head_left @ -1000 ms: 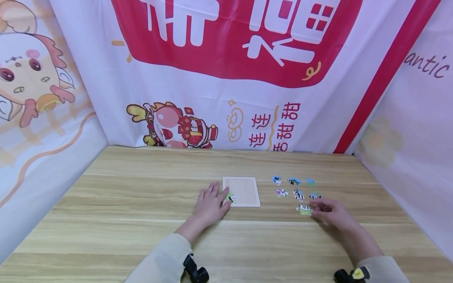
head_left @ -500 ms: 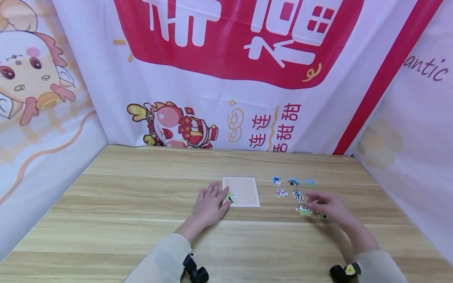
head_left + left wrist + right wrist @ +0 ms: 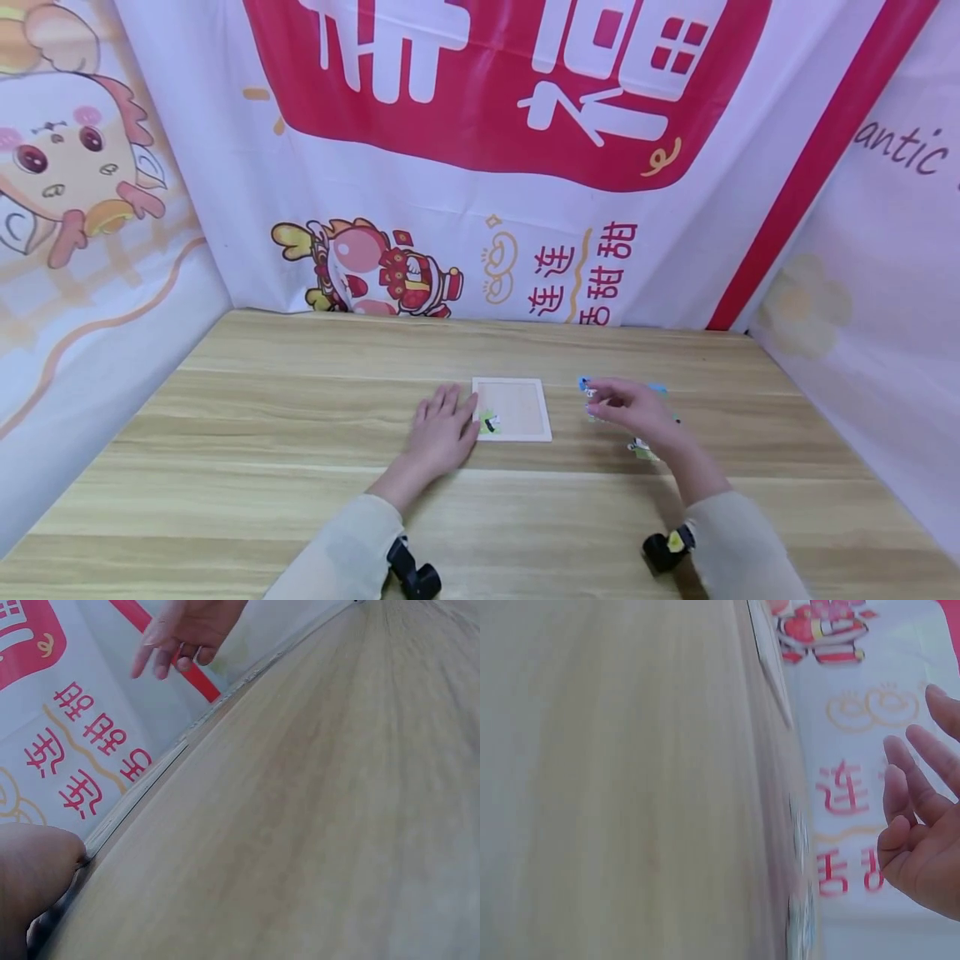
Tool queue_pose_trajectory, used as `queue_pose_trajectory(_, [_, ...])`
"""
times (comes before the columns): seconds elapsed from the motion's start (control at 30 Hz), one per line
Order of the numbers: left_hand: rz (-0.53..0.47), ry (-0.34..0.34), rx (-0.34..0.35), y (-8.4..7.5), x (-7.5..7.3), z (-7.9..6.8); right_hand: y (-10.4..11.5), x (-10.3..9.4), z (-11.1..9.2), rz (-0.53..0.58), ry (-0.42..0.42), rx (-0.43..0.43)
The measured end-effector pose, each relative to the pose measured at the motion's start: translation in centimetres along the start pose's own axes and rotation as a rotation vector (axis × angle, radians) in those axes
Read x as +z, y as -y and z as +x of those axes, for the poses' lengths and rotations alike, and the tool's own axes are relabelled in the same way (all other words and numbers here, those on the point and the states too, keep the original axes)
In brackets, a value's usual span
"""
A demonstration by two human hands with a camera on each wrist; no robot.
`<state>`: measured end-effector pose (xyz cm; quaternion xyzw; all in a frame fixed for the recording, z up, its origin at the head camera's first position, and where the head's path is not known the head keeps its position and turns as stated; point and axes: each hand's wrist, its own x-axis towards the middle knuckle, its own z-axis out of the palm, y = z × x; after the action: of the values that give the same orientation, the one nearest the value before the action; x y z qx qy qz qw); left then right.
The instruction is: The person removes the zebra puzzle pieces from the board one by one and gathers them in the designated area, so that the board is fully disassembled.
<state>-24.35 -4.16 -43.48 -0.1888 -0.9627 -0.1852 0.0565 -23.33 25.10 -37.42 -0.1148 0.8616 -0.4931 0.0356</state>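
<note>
My left hand (image 3: 438,429) lies palm down on the table, fingers spread, at the left rim of a shallow square puzzle tray (image 3: 521,404). One green and white puzzle piece (image 3: 491,422) sits in the tray's near left corner. To the tray's right, my right hand (image 3: 637,412) hovers over the loose pieces with fingers loosely bent. Nothing shows between those fingers in the right wrist view, where the hand (image 3: 926,817) is lifted off the table. A blue piece (image 3: 583,383) and a green and white piece (image 3: 641,450) peek out around it; it hides most others.
The wood-grain table (image 3: 300,467) meets a printed white and red cloth (image 3: 420,192) at its back edge. More printed cloth hangs at both sides. Another blue piece (image 3: 658,388) lies at the back right of the loose group.
My right hand has lifted from the near right pieces and moved left and away, over the far left of the group. The left hand has drawn back slightly, uncovering more of the corner piece.
</note>
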Motion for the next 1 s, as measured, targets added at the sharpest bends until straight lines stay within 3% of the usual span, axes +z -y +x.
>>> queue_pose_trajectory(0.17, [0.017,-0.013,-0.004,0.3,0.0,0.1,1.3,2.1,1.5,0.056,0.037,-0.064])
queue_pose_trajectory(0.37, [0.030,0.001,0.002,0.4,-0.1,0.1,2.1,4.7,3.1,0.039,0.062,0.003])
queue_pose_trajectory(0.47, [0.037,0.017,-0.014,0.4,-0.1,0.1,2.5,6.0,3.7,0.022,0.073,-0.006])
queue_pose_trajectory(1.0, [0.047,0.037,-0.009,0.4,0.3,0.1,1.3,10.0,4.3,-0.025,0.077,-0.022])
